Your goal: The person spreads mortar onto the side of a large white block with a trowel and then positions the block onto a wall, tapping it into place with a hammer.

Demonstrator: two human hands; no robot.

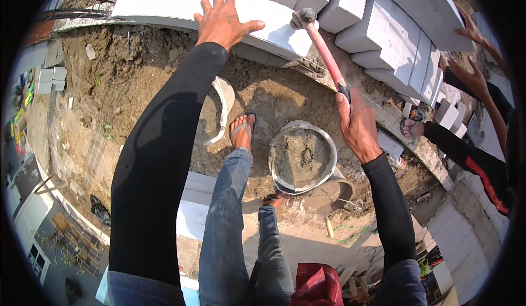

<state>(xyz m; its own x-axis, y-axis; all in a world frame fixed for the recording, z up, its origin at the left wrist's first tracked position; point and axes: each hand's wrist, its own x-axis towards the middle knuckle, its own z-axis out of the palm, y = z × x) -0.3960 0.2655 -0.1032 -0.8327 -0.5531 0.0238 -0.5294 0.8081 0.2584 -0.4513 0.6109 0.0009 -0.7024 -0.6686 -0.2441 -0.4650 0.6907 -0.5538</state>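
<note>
My left hand [223,25] lies with fingers spread on the top of a long white block [159,1]. In my right hand [357,124] is a hammer [327,56], gripped near the lower end of its red handle. The metal hammer head is over the right end of the long block; whether it touches the block I cannot tell. Below, between my feet and the blocks, a round bucket [302,160] holds grey wet mortar. Part of a second pale container [222,111] shows beside my left forearm.
White blocks [378,37] stand in a row at the upper right. A co-worker's hands [474,78] reach in at the right edge, close to a long white block [422,10]. Dark reinforcing bars [82,1] stick out at the upper left. Cables and a string [342,199] lie near the bucket.
</note>
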